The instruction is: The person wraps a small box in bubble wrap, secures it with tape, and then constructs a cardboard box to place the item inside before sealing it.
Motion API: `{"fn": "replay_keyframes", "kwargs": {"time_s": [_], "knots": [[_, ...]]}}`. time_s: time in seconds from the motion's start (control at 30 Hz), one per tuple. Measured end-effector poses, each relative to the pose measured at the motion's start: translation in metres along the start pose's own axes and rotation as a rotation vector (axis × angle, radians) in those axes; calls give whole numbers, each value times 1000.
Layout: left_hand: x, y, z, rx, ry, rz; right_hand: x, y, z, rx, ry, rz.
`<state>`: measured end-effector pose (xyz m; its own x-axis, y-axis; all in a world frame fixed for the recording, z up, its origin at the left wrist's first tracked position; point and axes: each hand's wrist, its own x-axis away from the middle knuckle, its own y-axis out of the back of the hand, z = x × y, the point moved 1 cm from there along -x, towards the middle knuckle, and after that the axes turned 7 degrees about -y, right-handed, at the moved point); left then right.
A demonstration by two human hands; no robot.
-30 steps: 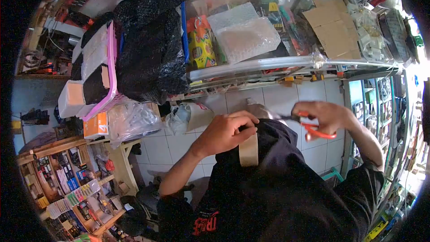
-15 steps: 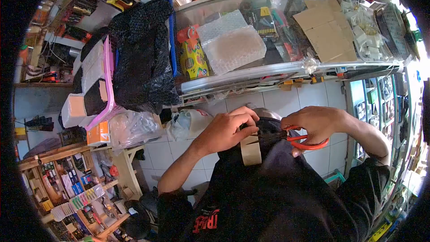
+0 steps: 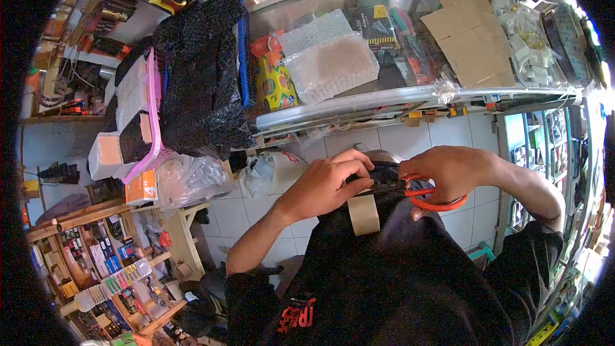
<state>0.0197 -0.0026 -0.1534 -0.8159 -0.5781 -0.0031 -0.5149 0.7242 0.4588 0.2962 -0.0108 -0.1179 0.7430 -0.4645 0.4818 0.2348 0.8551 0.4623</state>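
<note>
the strip of brown tape point(image 3: 364, 213) hung down over the dark wrapped bundle point(image 3: 397, 263) held against the person's front, its long axis running near vertical, top end under the fingers. the left hand point(image 3: 328, 182) was clenched on that top end, pinching tape against the bundle. the scissors point(image 3: 419, 193) lay just to the right of that grip, blades pointing left and crossing the tape's axis roughly at right angles, tips touching or almost touching the left fingers. the right hand point(image 3: 448, 172) was clenched through the orange handles; whether the blades were open or shut could not be told, since the fingers covered them. the right hand was the nearer one to the cutting point; the left hand sat directly on it.

beyond the hands lay the tiled floor point(image 3: 410, 142) with a white plastic bag point(image 3: 266, 173) beside the foot of the glass desk point(image 3: 359, 99). on the desk, near its front edge, lay a bubble-wrap packet point(image 3: 330, 64); flat cardboard point(image 3: 471, 41) lay towards its right end and a black net-wrapped bundle point(image 3: 202, 77) stood at its left end.

compared with one second ago, the right hand had come in from well apart on the right and closed up against the left hand, and the scissors had swung from open air onto the tape. the left hand had hardly shifted.
</note>
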Motion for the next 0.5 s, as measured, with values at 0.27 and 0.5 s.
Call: {"fn": "replay_keyframes", "kwargs": {"time_s": [0.27,0.5], "knots": [[-11,0,-7,-6,58,21,3,20,1,38,-107,107],[-10,-1,-3,-53,86,-26,-8,24,-11,13,-43,119]]}}
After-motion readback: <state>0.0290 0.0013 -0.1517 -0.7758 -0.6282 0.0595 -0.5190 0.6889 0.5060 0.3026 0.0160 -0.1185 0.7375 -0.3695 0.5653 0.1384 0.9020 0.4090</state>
